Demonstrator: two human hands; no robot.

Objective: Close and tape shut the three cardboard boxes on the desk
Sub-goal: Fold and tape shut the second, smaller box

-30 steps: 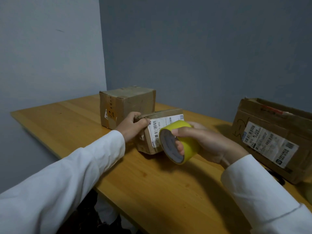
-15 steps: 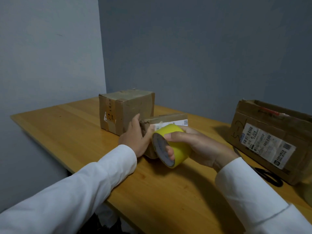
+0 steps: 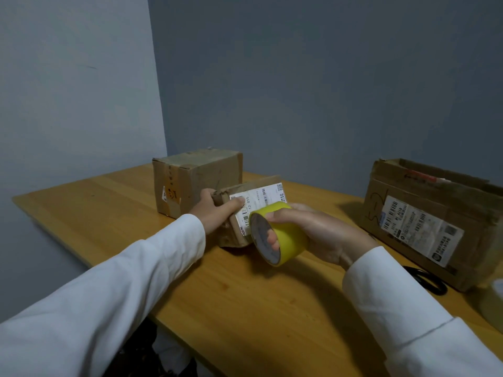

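The small box (image 3: pixel 254 210) has been tipped back since half a second ago, so its labelled face is turned up toward the camera again, much as it was a second ago. It is gripped at its near-left end by the left hand (image 3: pixel 215 213), thumb laid over the label edge, fingers curled round the cardboard flap. The yellow tape roll (image 3: pixel 277 234) is held by the right hand (image 3: pixel 315 232), fingers hooked through the core and thumb over the rim; it has been kept just in front of the box, touching or nearly touching it. No free tape end is seen, possibly hidden behind the roll. Judged from this, the box is being positioned for taping and no strip has been laid yet.

Beyond the left hand, a second box (image 3: pixel 197 180) is seen closed, with old brown tape on it. Well to the right of the right hand, the large box (image 3: pixel 432 221) is seen with its top flaps not flat, so it is probably unsealed. Black scissors (image 3: pixel 427 281) are lying just before it, right of the right sleeve.

All is carried on a wooden desk (image 3: pixel 245 295), lightly glossy, set into a corner of plain blue-grey walls. The light is dim. White sleeves are worn on both arms.
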